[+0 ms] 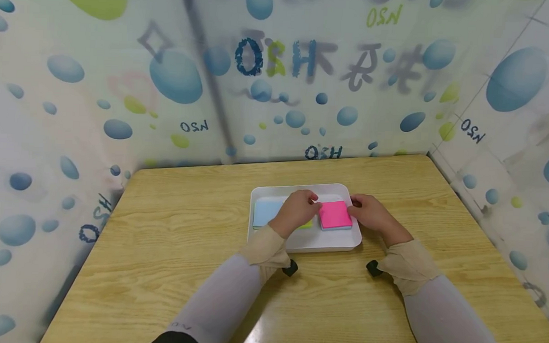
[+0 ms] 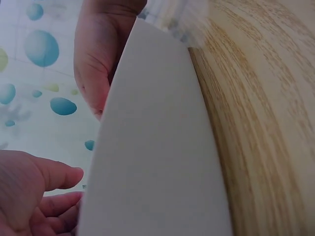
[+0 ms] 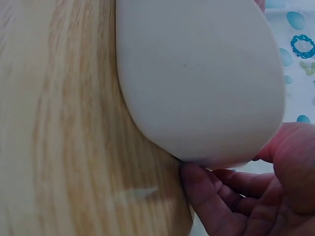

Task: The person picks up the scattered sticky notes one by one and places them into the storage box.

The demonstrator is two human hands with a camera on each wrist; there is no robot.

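Note:
A white tray [image 1: 304, 244] stands on the wooden table. In it lie a pink sticky-note pad [image 1: 334, 215] on the right, a light blue pad [image 1: 266, 211] on the left, and a yellow-green pad [image 1: 306, 225] partly hidden by my left hand [image 1: 296, 211]. That hand is over the tray, its thumb at the pink pad's left edge. In the left wrist view its thumb and fingers stand apart. My right hand [image 1: 369, 212] grips the tray's right end [image 3: 211, 98]. Its thumb reaches over the rim beside the pink pad, and its fingers touch the outer wall.
The wooden table [image 1: 186, 219] stretches around the tray on every side. Behind it and at both sides hangs a patterned wall covering [image 1: 276, 111] with blue and green drops. A black wrist-camera part [image 1: 290, 268] sits under the left cuff.

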